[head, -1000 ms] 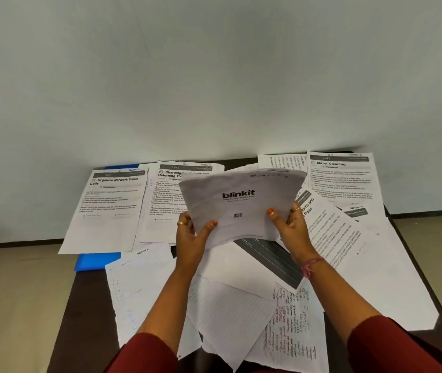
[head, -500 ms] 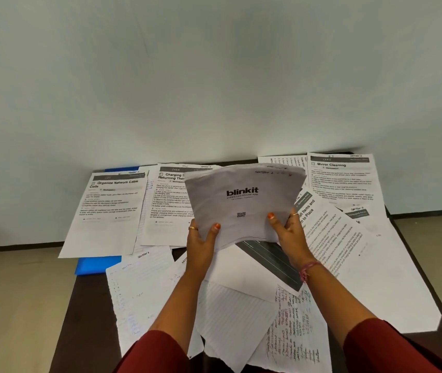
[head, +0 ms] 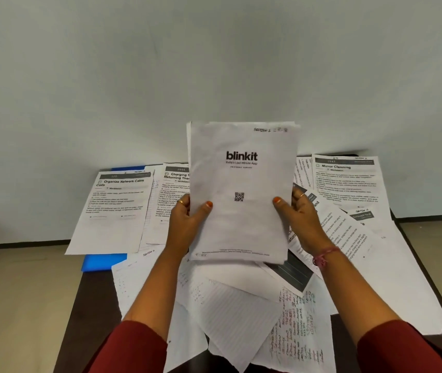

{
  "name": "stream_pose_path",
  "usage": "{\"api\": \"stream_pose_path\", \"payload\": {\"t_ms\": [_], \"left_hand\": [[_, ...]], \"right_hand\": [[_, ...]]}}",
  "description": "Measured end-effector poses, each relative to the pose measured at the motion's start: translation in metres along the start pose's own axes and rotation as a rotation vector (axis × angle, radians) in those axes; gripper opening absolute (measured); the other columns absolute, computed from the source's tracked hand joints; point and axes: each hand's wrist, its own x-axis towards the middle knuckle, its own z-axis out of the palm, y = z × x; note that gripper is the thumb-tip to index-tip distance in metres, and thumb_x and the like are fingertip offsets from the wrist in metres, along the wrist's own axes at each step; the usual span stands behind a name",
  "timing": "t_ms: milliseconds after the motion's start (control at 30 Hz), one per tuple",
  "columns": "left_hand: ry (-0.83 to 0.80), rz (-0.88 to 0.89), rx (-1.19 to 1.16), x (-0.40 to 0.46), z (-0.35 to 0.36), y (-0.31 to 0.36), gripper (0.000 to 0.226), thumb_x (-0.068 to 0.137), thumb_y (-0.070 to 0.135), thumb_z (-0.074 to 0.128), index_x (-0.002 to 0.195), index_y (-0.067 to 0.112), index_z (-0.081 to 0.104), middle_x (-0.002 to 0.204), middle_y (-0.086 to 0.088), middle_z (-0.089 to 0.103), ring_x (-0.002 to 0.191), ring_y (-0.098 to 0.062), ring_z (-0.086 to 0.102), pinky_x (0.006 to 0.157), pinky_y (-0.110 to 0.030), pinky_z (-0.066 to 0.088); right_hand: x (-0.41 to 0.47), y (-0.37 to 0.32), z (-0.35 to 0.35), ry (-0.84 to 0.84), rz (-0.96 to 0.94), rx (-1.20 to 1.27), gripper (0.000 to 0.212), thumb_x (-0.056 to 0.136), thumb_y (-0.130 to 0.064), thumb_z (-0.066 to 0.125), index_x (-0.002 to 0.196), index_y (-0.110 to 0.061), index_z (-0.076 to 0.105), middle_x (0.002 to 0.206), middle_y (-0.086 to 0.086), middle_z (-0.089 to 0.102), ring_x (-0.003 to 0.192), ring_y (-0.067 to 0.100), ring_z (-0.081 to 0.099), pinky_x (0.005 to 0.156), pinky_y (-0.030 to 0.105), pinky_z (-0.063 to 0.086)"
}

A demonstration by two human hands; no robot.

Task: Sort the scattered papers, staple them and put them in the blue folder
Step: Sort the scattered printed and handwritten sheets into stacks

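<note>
Head view, from left to right. At the far left of the dark desk [head: 93, 305] lies the blue folder [head: 104, 261]; most of it is covered by a printed sheet titled "Organize Network Cable Coils" [head: 115, 211], so only one corner at the front and a thin strip at the back are visible. Just beside this sheet lies a second printed sheet [head: 171, 200], and its title is partly hidden. In the middle, both hands hold a stack of papers [head: 241, 192] upright above the desk; the front page shows the word "blinkit" and a small square code. The left hand [head: 187, 219] grips the left edge of the stack, with the thumb on the front page and the fingers behind. The right hand [head: 299, 222] grips the right edge in the same way. Under the stack and the arms lie loose papers [head: 241, 319] one over another, some lined and some with handwriting. At the right, a sheet titled "Mirror Cleaning" [head: 346, 181] lies at the back of the desk, and more printed sheets [head: 349, 238] lie tilted in front of it.
</note>
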Motion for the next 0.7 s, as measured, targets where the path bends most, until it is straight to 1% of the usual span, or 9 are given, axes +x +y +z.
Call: {"api": "stream_pose_path", "payload": {"t_ms": [100, 167, 233, 300, 333, 467, 567, 633, 700], "left_hand": [[-0.015, -0.012, -0.052, 0.0, -0.007, 0.005, 0.027, 0.087, 0.01, 0.066, 0.112, 0.02, 0.061, 0.112, -0.003, 0.069, 0.102, -0.022, 0.067, 0.085, -0.036, 0.055], [-0.004, -0.064, -0.104, -0.004, -0.009, 0.002, 0.03, 0.087, 0.009, 0.066, 0.115, 0.017, 0.061, 0.113, -0.005, 0.069, 0.101, -0.023, 0.068, 0.084, -0.036, 0.056], [0.027, -0.138, -0.152, -0.01, -0.011, -0.004, 0.027, 0.087, 0.008, 0.066, 0.113, 0.015, 0.062, 0.107, -0.005, 0.071, 0.093, -0.02, 0.07, 0.078, -0.033, 0.058], [0.043, -0.208, -0.188, -0.016, -0.015, -0.014, 0.024, 0.087, 0.009, 0.066, 0.11, 0.016, 0.063, 0.102, -0.004, 0.073, 0.086, -0.018, 0.071, 0.071, -0.031, 0.058], [0.046, -0.244, -0.196, -0.02, -0.017, -0.02, 0.023, 0.088, 0.011, 0.066, 0.11, 0.016, 0.063, 0.102, -0.005, 0.073, 0.086, -0.019, 0.071, 0.07, -0.032, 0.058], [0.042, -0.343, -0.166, -0.028, -0.029, -0.043, 0.034, 0.089, 0.019, 0.065, 0.123, 0.015, 0.058, 0.112, -0.006, 0.07, 0.1, -0.025, 0.067, 0.089, -0.045, 0.054], [0.05, -0.357, -0.101, -0.03, -0.035, -0.051, 0.043, 0.089, 0.025, 0.066, 0.13, 0.019, 0.054, 0.12, 0.001, 0.066, 0.109, -0.021, 0.063, 0.098, -0.045, 0.049], [0.051, -0.377, -0.079, -0.03, -0.04, -0.055, 0.047, 0.087, 0.029, 0.067, 0.131, 0.021, 0.052, 0.123, 0.002, 0.064, 0.111, -0.02, 0.062, 0.099, -0.046, 0.048], [0.043, -0.375, -0.052, -0.029, -0.046, -0.056, 0.048, 0.088, 0.031, 0.066, 0.133, 0.021, 0.05, 0.124, 0.002, 0.063, 0.111, -0.019, 0.061, 0.099, -0.045, 0.048]], "right_hand": [[0.0, -0.01, 0.004, -0.025, 0.04, 0.119, 0.027, 0.093, -0.007, 0.056, 0.118, -0.017, 0.057, 0.11, -0.003, 0.069, 0.095, 0.01, 0.069, 0.072, 0.022, 0.056], [-0.002, -0.008, 0.007, -0.048, 0.105, 0.192, 0.033, 0.091, -0.009, 0.058, 0.123, -0.014, 0.056, 0.115, 0.002, 0.069, 0.101, 0.018, 0.067, 0.075, 0.028, 0.057], [-0.007, -0.001, 0.009, -0.087, 0.177, 0.228, 0.042, 0.089, -0.012, 0.06, 0.13, -0.014, 0.051, 0.123, 0.006, 0.065, 0.109, 0.024, 0.064, 0.082, 0.034, 0.057], [-0.015, 0.008, 0.01, -0.132, 0.253, 0.212, 0.044, 0.091, -0.016, 0.06, 0.133, -0.018, 0.049, 0.126, 0.006, 0.063, 0.112, 0.024, 0.063, 0.086, 0.037, 0.056], [-0.02, 0.013, 0.011, -0.151, 0.279, 0.19, 0.04, 0.092, -0.017, 0.058, 0.131, -0.02, 0.05, 0.124, 0.005, 0.064, 0.11, 0.023, 0.064, 0.086, 0.036, 0.056], [-0.041, 0.031, 0.021, -0.19, 0.339, 0.118, 0.024, 0.094, -0.019, 0.054, 0.118, -0.024, 0.058, 0.109, -0.003, 0.072, 0.1, 0.016, 0.068, 0.079, 0.029, 0.057], [-0.046, 0.041, 0.028, -0.19, 0.345, 0.066, 0.019, 0.094, -0.018, 0.055, 0.11, -0.029, 0.059, 0.105, -0.01, 0.072, 0.098, 0.009, 0.068, 0.078, 0.025, 0.056], [-0.046, 0.045, 0.034, -0.18, 0.345, 0.049, 0.022, 0.094, -0.017, 0.056, 0.113, -0.029, 0.057, 0.106, -0.011, 0.07, 0.096, 0.006, 0.068, 0.076, 0.021, 0.055], [-0.044, 0.049, 0.038, -0.171, 0.351, 0.063, 0.03, 0.094, -0.017, 0.057, 0.122, -0.025, 0.054, 0.114, -0.005, 0.069, 0.101, 0.01, 0.067, 0.079, 0.025, 0.056]]}}
